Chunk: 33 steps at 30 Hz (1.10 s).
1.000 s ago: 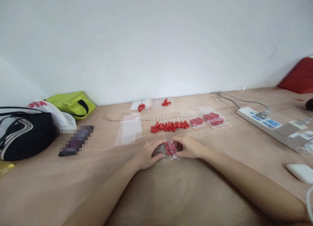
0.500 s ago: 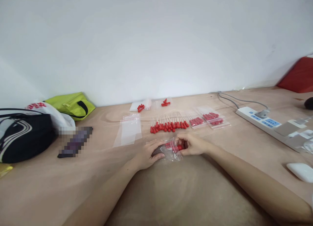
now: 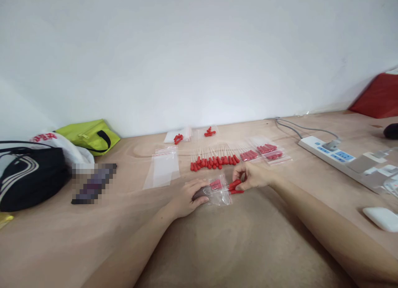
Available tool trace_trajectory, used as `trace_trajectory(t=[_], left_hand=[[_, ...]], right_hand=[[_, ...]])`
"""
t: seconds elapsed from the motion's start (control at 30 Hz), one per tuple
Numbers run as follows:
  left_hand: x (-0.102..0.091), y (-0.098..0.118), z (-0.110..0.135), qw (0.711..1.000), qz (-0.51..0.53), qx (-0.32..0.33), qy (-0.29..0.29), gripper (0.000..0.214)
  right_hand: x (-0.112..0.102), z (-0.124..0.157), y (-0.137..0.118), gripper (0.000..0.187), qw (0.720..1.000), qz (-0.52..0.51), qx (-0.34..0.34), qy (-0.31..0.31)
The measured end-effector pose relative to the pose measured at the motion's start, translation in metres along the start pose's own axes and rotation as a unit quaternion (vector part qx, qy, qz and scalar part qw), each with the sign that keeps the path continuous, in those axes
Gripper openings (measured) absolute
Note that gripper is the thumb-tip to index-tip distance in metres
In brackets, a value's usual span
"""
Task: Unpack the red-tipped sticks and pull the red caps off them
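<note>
My left hand lies on the wooden table, its fingers pressed on the left end of a small clear zip bag that has red pieces inside. My right hand is closed in a pinch on red-tipped sticks at the bag's right end. Just behind them lies a row of several loose red-tipped sticks.
Empty clear bags lie left of the row, filled bags to its right, two small bags with red bits by the wall. A black bag and a green pouch sit far left. Right: power strip, white object.
My right hand has moved up and to the right, away from the bag, and red-tipped sticks now show between its fingers. My left hand has stayed on the bag.
</note>
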<state>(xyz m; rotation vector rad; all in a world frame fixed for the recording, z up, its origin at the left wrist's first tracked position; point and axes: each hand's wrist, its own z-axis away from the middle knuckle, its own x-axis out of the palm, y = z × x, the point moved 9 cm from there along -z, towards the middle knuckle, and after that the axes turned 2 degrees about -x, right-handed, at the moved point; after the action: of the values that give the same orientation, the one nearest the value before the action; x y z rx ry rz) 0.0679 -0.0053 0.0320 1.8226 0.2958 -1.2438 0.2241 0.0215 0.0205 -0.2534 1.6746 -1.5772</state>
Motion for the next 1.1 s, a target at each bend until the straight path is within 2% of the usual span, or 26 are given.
trace_trajectory(t=[0.13, 0.23, 0.3, 0.37, 0.5, 0.57, 0.67, 0.83, 0.93, 1.03, 1.1], left_hand=[[-0.001, 0.003, 0.000, 1.000, 0.004, -0.001, 0.000, 0.039], [-0.002, 0.006, 0.000, 1.000, 0.010, 0.003, -0.001, 0.037], [-0.003, 0.006, 0.000, 1.000, 0.011, 0.005, 0.001, 0.036], [-0.003, 0.006, 0.000, 1.000, 0.012, 0.004, 0.003, 0.036], [-0.001, 0.003, 0.002, 1.000, 0.007, 0.006, -0.003, 0.036], [0.000, 0.002, 0.002, 1.000, 0.004, 0.004, -0.006, 0.036], [0.000, 0.001, 0.002, 1.000, 0.005, -0.004, -0.007, 0.037], [-0.002, 0.001, 0.001, 1.000, 0.019, -0.014, -0.008, 0.038], [-0.004, 0.001, 0.001, 0.999, 0.047, -0.014, -0.007, 0.037], [-0.017, 0.001, 0.000, 0.995, 0.086, -0.024, 0.052, 0.031], [-0.027, 0.001, -0.003, 0.986, 0.116, -0.064, 0.105, 0.033]], right_hand=[[0.007, 0.002, -0.009, 0.031, 0.999, 0.008, -0.012, -0.038], [0.010, 0.000, -0.022, 0.038, 0.992, 0.112, -0.056, -0.025], [0.013, -0.002, -0.025, 0.035, 0.983, 0.170, -0.062, -0.025], [0.017, -0.002, -0.023, 0.028, 0.980, 0.186, -0.053, -0.037], [0.016, -0.002, -0.019, 0.024, 0.990, 0.121, -0.053, -0.042], [0.013, -0.002, -0.014, 0.028, 0.996, 0.050, -0.044, -0.054], [0.002, 0.001, 0.000, 0.037, 0.998, -0.024, 0.004, -0.057], [-0.050, 0.017, 0.012, 0.037, 0.993, -0.098, 0.049, 0.053], [-0.083, 0.032, 0.010, 0.034, 0.984, -0.092, 0.075, 0.133], [-0.104, 0.042, 0.000, 0.035, 0.965, -0.062, 0.080, 0.242], [-0.106, 0.045, -0.014, 0.035, 0.938, -0.038, 0.050, 0.341]])
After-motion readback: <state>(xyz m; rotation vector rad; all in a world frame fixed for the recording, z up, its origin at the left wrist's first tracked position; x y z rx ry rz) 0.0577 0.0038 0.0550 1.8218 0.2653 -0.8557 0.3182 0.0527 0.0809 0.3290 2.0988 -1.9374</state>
